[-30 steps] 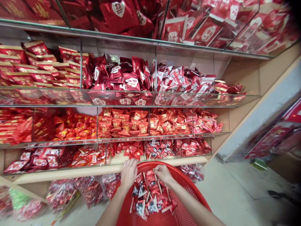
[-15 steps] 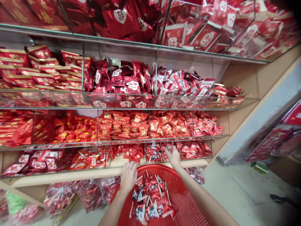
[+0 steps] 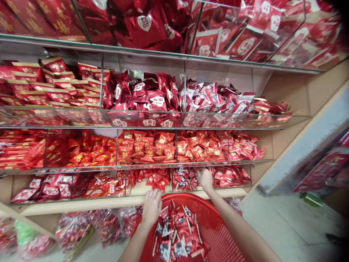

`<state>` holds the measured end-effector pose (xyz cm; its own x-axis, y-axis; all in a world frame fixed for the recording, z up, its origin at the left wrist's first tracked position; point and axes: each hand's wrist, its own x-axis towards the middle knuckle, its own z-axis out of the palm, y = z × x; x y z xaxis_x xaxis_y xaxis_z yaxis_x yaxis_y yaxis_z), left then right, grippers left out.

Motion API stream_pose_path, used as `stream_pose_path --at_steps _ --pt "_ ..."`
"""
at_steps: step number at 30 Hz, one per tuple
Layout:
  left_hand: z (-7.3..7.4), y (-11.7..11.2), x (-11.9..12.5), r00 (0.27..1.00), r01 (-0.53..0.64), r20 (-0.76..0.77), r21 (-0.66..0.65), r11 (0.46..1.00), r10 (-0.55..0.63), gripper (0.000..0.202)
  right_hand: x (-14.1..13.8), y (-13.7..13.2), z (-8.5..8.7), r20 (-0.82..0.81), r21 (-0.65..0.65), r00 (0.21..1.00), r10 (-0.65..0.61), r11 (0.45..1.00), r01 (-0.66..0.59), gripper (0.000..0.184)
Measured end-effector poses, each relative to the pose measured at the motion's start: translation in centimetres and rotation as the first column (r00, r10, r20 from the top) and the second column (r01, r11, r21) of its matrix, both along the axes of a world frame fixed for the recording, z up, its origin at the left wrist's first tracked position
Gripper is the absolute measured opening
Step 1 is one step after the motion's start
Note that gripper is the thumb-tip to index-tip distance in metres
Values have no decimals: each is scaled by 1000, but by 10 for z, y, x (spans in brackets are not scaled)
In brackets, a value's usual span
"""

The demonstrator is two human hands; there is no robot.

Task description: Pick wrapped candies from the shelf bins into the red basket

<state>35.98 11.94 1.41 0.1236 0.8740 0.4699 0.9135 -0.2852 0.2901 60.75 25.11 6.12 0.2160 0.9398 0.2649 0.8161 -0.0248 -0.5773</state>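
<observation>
My right hand (image 3: 205, 180) reaches over the front of the lowest shelf's acrylic bin (image 3: 209, 185), its fingers among red-and-white candy packets (image 3: 184, 179). Whether it grips one, I cannot tell. My left hand (image 3: 152, 208) rests at the near rim of a red plastic basket (image 3: 218, 233) and seems to hold it. The basket sits just below the shelf's wooden edge, and a heap of red-and-white packets (image 3: 177, 233) lies inside it.
Tiers of glass-fronted bins full of red packets rise ahead. Clear bags of red packets (image 3: 72, 229) lie on the floor beneath the shelf. A pale tiled floor (image 3: 283, 225) stretches to the right, beside a white wall strip (image 3: 305, 153).
My right hand has moved from the basket up to the lowest shelf bin and stays at the packets there. My left hand remains at the basket rim. The view has shifted slightly.
</observation>
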Motion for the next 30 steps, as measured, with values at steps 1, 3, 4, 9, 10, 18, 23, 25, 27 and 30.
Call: stream_pose_path --at_steps 1,3,4,9,10,18,23,25,27,30 --pt "0 0 0 1000 1 1 8 1000 -1 35 1 -1 1 -1 14 1000 11 1000 -11 29" --pt "0 0 0 1000 0 4 21 1000 0 35 5 -4 3 -3 39 999 35 999 -35 30" --pt "0 1 0 1000 -2 7 23 1000 2 34 7 -5 3 -7 53 999 47 998 -46 30" --pt "-1 1 1 1000 -4 13 8 1000 4 33 18 -19 2 -111 186 984 138 976 -116 30" --pt "-1 1 0 1000 -2 11 5 1000 2 33 20 -23 2 -139 206 978 156 970 -126 31" --pt "1 1 0 1000 -5 10 2 1000 5 33 33 -71 4 -409 142 885 223 973 -180 38" --pt "1 1 2 1000 -3 13 22 1000 2 33 33 -98 1 -509 100 803 310 948 -303 35" --pt "1 1 2 1000 1 16 26 1000 -1 33 29 -106 -2 -542 67 769 339 930 -362 36" --pt "1 1 2 1000 5 20 24 1000 -6 33 25 -111 -5 -594 -19 718 363 886 -463 37" --pt "2 1 2 1000 7 26 22 1000 -8 32 19 -117 -11 -645 -222 670 369 748 -626 38"
